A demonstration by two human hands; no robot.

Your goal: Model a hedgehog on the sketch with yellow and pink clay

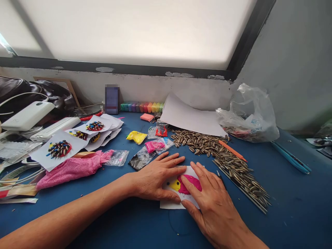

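A white paper card (168, 204) lies on the blue table between my hands. On it is a flat shape of pink modelling clay (184, 186) with a yellow clay part (175, 185) carrying small black dots. My left hand (158, 178) rests flat on the card's left side, fingers stretched out. My right hand (210, 192) lies over the right side, its fingers extended and its index fingertip on the pink clay. Part of the card and clay is hidden under the hands. Striped sunflower seeds (233, 164) are heaped to the right.
Clay packets in yellow (136, 137) and pink (155, 146) lie beyond my hands. Finished seed-and-clay cards (74, 140) and a pink cloth (72, 169) are at left. An orange pen (232, 150), white sheets (192, 116) and a plastic bag (251, 117) stand behind or beside the seeds.
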